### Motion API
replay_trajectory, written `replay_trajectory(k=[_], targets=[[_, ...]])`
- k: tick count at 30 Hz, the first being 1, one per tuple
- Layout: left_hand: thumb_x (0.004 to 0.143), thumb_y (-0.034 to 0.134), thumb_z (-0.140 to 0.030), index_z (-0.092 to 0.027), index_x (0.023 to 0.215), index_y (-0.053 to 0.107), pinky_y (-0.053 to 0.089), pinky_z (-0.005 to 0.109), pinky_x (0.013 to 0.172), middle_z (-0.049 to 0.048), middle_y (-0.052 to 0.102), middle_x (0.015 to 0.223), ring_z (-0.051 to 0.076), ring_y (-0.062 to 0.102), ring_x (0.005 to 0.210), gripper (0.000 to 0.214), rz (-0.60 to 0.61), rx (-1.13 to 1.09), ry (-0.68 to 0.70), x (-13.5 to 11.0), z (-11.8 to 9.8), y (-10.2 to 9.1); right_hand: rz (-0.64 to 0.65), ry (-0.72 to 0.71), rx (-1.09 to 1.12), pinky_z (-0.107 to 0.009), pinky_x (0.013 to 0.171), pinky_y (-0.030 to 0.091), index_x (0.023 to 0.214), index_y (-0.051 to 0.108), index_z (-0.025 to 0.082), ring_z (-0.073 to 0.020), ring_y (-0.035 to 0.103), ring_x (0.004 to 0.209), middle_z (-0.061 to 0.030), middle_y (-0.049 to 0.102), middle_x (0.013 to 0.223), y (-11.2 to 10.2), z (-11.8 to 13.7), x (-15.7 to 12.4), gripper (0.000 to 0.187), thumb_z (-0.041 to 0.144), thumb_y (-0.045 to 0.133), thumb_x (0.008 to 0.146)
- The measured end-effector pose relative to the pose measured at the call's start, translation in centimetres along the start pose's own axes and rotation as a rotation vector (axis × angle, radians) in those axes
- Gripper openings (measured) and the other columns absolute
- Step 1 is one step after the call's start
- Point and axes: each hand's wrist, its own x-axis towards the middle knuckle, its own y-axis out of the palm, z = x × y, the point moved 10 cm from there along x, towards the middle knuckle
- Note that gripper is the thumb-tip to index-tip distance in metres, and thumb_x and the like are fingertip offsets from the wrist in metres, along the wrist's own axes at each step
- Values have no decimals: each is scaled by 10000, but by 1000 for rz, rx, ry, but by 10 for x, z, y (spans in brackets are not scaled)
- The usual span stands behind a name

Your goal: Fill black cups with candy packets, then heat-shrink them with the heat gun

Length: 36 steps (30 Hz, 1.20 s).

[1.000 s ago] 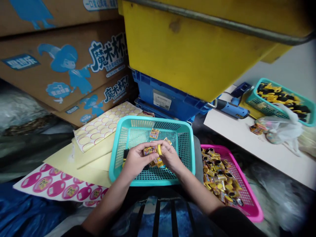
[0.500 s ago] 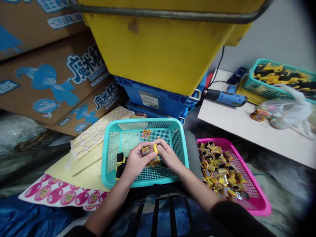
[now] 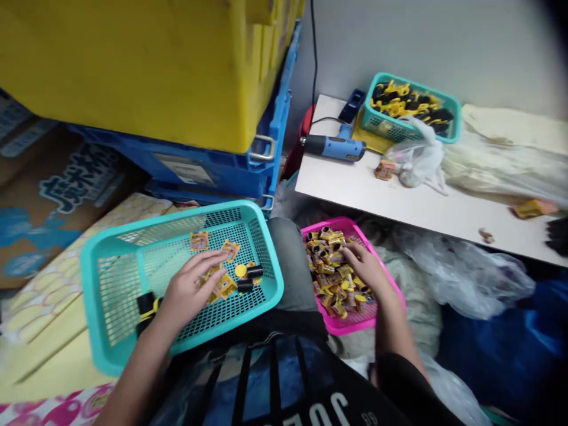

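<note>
Yellow printed tubes (image 3: 332, 278) with dark openings lie jumbled in the pink basket (image 3: 352, 326), at 4 o'clock from the middle of the view. Going by that pile, a good many pieces seem to be dealt with already. What looks left is the smaller lot in the turquoise basket (image 3: 270, 251), at 8 o'clock: loose printed squares (image 3: 199, 241), black cylinders (image 3: 245, 285) beside a yellow round cap (image 3: 240, 270), and black-and-yellow pieces (image 3: 145, 304) near the left wrist. Whether every tube in the pile is finished cannot be told.

The right hand (image 3: 369, 271) reaches from 5 o'clock over the pile, its fingers pointing to 10 o'clock, tips at the tubes along the pile's far side; whether they grip one, I cannot tell. The left hand (image 3: 190, 290) hangs over the turquoise basket, forearm coming in from 7 o'clock, palm down, fingers pointing to 2 o'clock, thumb well apart and nothing visible between.

A grey trouser leg (image 3: 290, 266) lies between the two baskets. Farther out, at 1 to 2 o'clock, a blue-and-black power tool (image 3: 337, 148) rests on the white surface (image 3: 346, 186), near a small green basket (image 3: 453, 121) of yellow-and-black parts
</note>
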Motion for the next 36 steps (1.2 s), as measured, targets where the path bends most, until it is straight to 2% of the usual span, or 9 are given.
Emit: replay_trajectory(k=[3,7,10,13,16,20,25,31,36], targets=[[869,521,-393,-212,1013,682,472,359,949,61,689,1077,226,629,1023,282,-98,152,-175,-10,38,-35,51,-26,-326,-440,888,455,966,676,147,-298,621,963,-155,677,991,0,-18,13,338,422,594,786],[864,481,-377,-183,988,694,458,406,938,98,706,1038,269,626,1013,314,-22,358,-332,-32,75,-56,-49,-456,-106,-377,850,468,1011,664,188,-236,624,928,-95,686,998,38,97,0,305,401,483,888],[834,533,-395,-187,988,697,449,425,933,103,707,1026,293,613,1022,306,120,391,-359,-52,89,-45,165,-788,24,-321,842,464,955,667,202,-192,617,895,-64,686,939,111,207,-38,238,352,484,921],[791,616,-411,-205,1124,644,442,422,935,97,682,1114,295,590,1061,392,173,351,-348,-66,93,-27,531,-951,-174,-320,883,440,961,667,202,-204,594,954,-60,673,959,208,270,-72,148,279,568,883],[821,601,-352,-221,1134,623,438,405,933,87,679,1104,269,595,1047,340,130,311,-319,-70,93,-15,510,-826,-305,-381,891,423,1035,656,137,-275,556,1016,-148,633,1030,257,285,-56,240,277,619,843],[818,604,-259,-223,1040,646,464,378,876,79,691,1025,247,623,974,229,103,266,-344,-67,98,-9,439,-741,-260,-410,912,399,1100,641,141,-310,516,1077,-173,592,1113,278,286,-32,404,328,726,752],[765,659,-266,-235,982,666,473,389,881,65,698,1015,258,629,988,219,60,85,-406,-62,109,-21,441,-671,-63,-325,870,408,790,662,172,-209,567,946,-71,648,905,283,283,-17,58,226,650,804],[746,666,-348,-190,1054,617,511,372,850,88,673,1031,218,636,965,350,-414,-432,-544,-62,115,-56,513,-481,353,-258,664,462,777,549,167,-131,601,675,-22,647,754,270,285,-32,261,413,543,865],[670,735,-322,-163,1105,546,536,276,647,8,674,731,141,645,650,501,-396,-917,-588,-50,104,-34,739,-95,1024,-262,717,475,942,534,214,-124,611,703,26,651,772,271,289,-66,426,347,798,636]])
